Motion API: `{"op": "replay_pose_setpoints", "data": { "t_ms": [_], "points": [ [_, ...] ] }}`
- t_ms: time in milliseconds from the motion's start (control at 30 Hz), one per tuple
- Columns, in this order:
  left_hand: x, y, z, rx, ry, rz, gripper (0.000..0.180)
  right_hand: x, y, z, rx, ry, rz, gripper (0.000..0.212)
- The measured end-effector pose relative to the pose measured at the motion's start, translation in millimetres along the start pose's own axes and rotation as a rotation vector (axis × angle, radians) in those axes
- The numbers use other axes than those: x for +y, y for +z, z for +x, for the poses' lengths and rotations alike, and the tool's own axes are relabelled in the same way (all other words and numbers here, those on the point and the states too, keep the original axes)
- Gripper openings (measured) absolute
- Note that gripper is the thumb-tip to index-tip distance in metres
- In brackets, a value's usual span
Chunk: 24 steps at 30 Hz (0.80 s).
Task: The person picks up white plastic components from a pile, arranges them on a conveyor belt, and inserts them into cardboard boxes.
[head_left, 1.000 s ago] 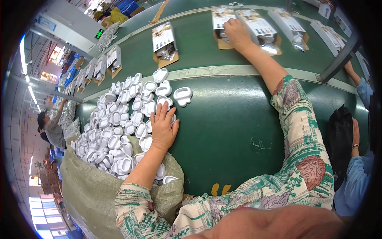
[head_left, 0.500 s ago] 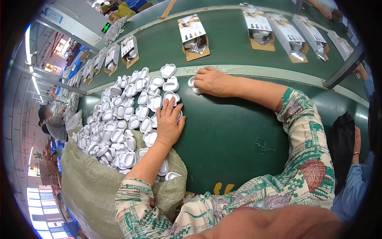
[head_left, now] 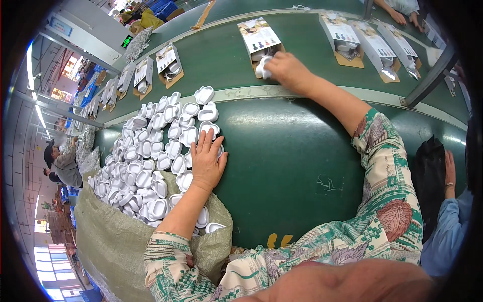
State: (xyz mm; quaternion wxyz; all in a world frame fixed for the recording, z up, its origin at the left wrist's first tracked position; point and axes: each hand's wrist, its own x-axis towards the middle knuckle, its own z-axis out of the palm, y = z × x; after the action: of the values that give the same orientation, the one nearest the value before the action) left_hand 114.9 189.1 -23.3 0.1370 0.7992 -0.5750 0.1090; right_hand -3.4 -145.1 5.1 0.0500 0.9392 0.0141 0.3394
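Observation:
My right hand (head_left: pixel 288 72) reaches over the rail and grips a small white plastic dish (head_left: pixel 263 67). The dish is at the open lower end of a printed carton (head_left: pixel 258 34), overlapping its mouth; the hand hides part of it. White pieces show inside that carton. With fingers spread, my left hand (head_left: pixel 206 163) lies flat at the right edge of a heap of similar white plastic dishes (head_left: pixel 146 149), its fingertips touching one of them. The heap spills from a woven olive sack (head_left: pixel 110 236) onto the green table (head_left: pixel 282 176).
A pale rail (head_left: pixel 241 94) separates the table from a green belt (head_left: pixel 216 55) bearing several more open cartons (head_left: pixel 170 60). A metal post (head_left: pixel 427 78) rises at the right. Beside it are a black cloth (head_left: pixel 429 176) and another person's hand (head_left: pixel 449 173). Another worker's hands (head_left: pixel 405 17) appear at far right.
My right hand has carried the white dish from the table, up and right across the rail, to the carton. The cartons have shifted rightward. My left hand stays nearly in place.

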Motion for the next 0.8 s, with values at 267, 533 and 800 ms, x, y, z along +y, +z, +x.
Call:
{"op": "replay_pose_setpoints", "data": {
  "t_ms": [267,533,800],
  "points": [
    [-1.8,-2.3,-1.5,0.013,-0.005,0.005,0.041,35.3,7.2,7.8,0.242,0.248,-0.285,0.012],
    [-2.6,2.1,-2.4,0.019,-0.002,0.014,0.039,-83.3,51.1,65.7,0.133,-0.111,0.188,0.016],
    [1.1,-1.7,-0.2,0.008,0.012,0.042,0.040,-90.4,82.9,87.2,0.010,-0.142,0.127,0.014]
  ]
}}
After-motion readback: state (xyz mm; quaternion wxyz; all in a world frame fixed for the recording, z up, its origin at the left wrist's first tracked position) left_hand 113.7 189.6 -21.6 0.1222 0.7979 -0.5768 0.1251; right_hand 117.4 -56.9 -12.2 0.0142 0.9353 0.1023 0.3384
